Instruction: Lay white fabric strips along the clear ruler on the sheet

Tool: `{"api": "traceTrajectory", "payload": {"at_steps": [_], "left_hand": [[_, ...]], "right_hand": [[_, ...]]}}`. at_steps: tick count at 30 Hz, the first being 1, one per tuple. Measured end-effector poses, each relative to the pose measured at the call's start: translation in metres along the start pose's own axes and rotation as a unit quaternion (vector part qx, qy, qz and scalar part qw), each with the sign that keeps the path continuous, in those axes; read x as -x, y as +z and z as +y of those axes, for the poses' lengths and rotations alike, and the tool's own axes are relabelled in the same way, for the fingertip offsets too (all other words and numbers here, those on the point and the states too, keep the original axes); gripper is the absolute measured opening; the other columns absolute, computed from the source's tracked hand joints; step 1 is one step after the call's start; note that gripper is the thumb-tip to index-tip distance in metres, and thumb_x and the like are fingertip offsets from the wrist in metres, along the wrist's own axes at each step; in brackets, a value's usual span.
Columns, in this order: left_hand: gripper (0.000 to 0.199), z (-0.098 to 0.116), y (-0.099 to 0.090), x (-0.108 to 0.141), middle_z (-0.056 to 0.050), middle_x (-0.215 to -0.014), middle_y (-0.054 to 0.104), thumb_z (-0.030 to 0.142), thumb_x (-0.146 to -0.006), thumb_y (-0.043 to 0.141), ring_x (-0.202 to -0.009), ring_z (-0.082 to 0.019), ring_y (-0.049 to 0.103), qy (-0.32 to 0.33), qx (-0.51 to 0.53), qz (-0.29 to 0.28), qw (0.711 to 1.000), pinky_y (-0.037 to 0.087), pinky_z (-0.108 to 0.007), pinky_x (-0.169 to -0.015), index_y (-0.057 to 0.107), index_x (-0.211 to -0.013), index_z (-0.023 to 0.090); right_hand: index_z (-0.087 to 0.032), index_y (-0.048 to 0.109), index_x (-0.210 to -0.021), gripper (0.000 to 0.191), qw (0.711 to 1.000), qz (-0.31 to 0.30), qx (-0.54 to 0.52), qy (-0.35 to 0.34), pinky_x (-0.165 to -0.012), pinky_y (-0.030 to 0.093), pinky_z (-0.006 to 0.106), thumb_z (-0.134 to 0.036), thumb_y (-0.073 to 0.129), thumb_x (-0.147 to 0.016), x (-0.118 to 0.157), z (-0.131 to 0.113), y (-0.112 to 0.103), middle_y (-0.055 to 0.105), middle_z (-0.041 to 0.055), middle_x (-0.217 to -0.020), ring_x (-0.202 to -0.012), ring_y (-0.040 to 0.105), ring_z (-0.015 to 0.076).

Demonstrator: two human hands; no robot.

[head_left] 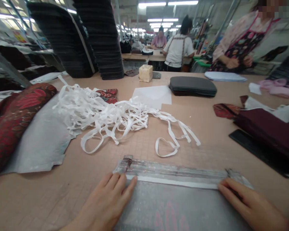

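Brown tabletop (65,189) under grey fabric (195,205); co-workers (177,51) beyond (tube lights (152,5) lit).

Both hands (108,197) (251,200) low, well apart, fingers (234,189) bent

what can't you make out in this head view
In the head view:
Grey fabric: near end, cut off by the bottom edge.
White strip on it: right end, covered by the right hand.
Loose white strips: their number, hidden by overlapping.
Dark red cloth: right side, cut off by the right edge.
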State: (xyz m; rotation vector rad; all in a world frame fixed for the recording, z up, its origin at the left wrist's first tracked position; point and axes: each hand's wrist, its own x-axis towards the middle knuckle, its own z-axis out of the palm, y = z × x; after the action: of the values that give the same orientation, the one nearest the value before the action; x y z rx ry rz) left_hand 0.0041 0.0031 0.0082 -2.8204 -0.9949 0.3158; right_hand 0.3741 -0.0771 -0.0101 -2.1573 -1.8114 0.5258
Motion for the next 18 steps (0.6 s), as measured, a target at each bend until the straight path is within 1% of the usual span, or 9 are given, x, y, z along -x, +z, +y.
{"api": "traceTrajectory", "payload": {"at_steps": [3,5,7,9,10,12,14,16,18], "left_hand": [[0.051,0.005,0.004,-0.006,-0.016,-0.113,0.058,0.003,-0.074,0.039,-0.104,-0.03,0.052,0.035,-0.007,0.021,0.999,0.042,-0.044,-0.086,0.051,-0.123,0.012],[0.051,0.01,0.008,-0.01,-0.017,-0.115,0.057,0.002,-0.075,0.037,-0.105,-0.029,0.052,0.045,-0.019,0.037,0.998,0.044,-0.042,-0.085,0.051,-0.124,0.012],[0.058,0.015,0.01,-0.012,-0.015,-0.116,0.056,0.002,-0.075,0.039,-0.103,-0.029,0.053,0.035,-0.025,0.046,0.998,0.045,-0.04,-0.082,0.043,-0.131,0.019],[0.065,0.019,0.009,-0.015,-0.013,-0.113,0.057,0.003,-0.075,0.042,-0.098,-0.028,0.055,0.018,-0.027,0.042,0.999,0.047,-0.04,-0.077,0.035,-0.135,0.027],[0.065,0.02,0.008,-0.017,-0.014,-0.11,0.058,0.005,-0.076,0.044,-0.095,-0.028,0.056,0.015,-0.028,0.034,0.999,0.047,-0.04,-0.074,0.033,-0.136,0.029],[0.06,0.022,0.003,-0.021,-0.015,-0.105,0.059,0.01,-0.077,0.046,-0.088,-0.028,0.056,0.017,-0.024,0.017,0.999,0.048,-0.041,-0.07,0.037,-0.134,0.026],[0.052,0.022,-0.003,-0.028,-0.015,-0.106,0.059,0.013,-0.078,0.046,-0.091,-0.028,0.055,0.035,-0.013,0.009,0.999,0.047,-0.042,-0.075,0.044,-0.13,0.021],[0.045,0.025,-0.01,-0.036,-0.015,-0.111,0.058,0.012,-0.079,0.044,-0.096,-0.028,0.053,0.082,-0.003,0.002,0.997,0.045,-0.041,-0.081,0.051,-0.123,0.016],[0.044,0.03,-0.017,-0.047,-0.016,-0.117,0.056,0.009,-0.079,0.041,-0.101,-0.027,0.051,0.132,0.004,-0.002,0.991,0.044,-0.038,-0.083,0.052,-0.121,0.012]], "right_hand": [[-0.026,0.057,-0.072,0.028,1.0,0.0,0.0,0.005,-0.058,0.05,0.032,-0.043,0.038,-0.084,0.001,-0.012,-0.004,0.065,0.0036,-0.072,-0.067,0.062,0.0227],[-0.026,0.056,-0.074,0.028,1.0,0.013,-0.001,0.011,-0.06,0.049,0.032,-0.041,0.037,-0.086,0.003,-0.015,-0.005,0.064,0.0034,-0.073,-0.068,0.062,0.0221],[-0.025,0.056,-0.075,0.027,0.999,0.029,0.002,0.013,-0.06,0.047,0.032,-0.04,0.037,-0.086,0.004,-0.016,-0.003,0.064,0.003,-0.073,-0.067,0.062,0.022],[-0.025,0.056,-0.076,0.026,0.999,0.042,0.01,0.011,-0.059,0.046,0.033,-0.039,0.036,-0.087,0.006,-0.016,0.0,0.063,0.0029,-0.073,-0.067,0.062,0.0221],[-0.025,0.055,-0.075,0.026,0.999,0.046,0.014,0.009,-0.059,0.046,0.033,-0.038,0.036,-0.087,0.006,-0.016,0.001,0.063,0.0029,-0.073,-0.066,0.062,0.0221],[-0.025,0.054,-0.075,0.026,0.999,0.046,0.022,0.006,-0.059,0.044,0.033,-0.038,0.035,-0.087,0.006,-0.017,0.002,0.062,0.0027,-0.072,-0.066,0.061,0.0219],[-0.024,0.052,-0.074,0.025,0.999,0.034,0.031,0.008,-0.058,0.043,0.032,-0.037,0.035,-0.088,0.005,-0.018,0.002,0.061,0.0022,-0.071,-0.066,0.061,0.0217],[-0.024,0.05,-0.075,0.024,0.999,0.022,0.043,0.014,-0.058,0.042,0.032,-0.035,0.035,-0.088,0.005,-0.02,0.001,0.06,0.0019,-0.07,-0.065,0.06,0.0218],[-0.023,0.05,-0.075,0.023,0.999,0.014,0.05,0.016,-0.058,0.042,0.032,-0.032,0.034,-0.089,0.005,-0.022,-0.001,0.06,0.0021,-0.07,-0.066,0.06,0.0215]]}}
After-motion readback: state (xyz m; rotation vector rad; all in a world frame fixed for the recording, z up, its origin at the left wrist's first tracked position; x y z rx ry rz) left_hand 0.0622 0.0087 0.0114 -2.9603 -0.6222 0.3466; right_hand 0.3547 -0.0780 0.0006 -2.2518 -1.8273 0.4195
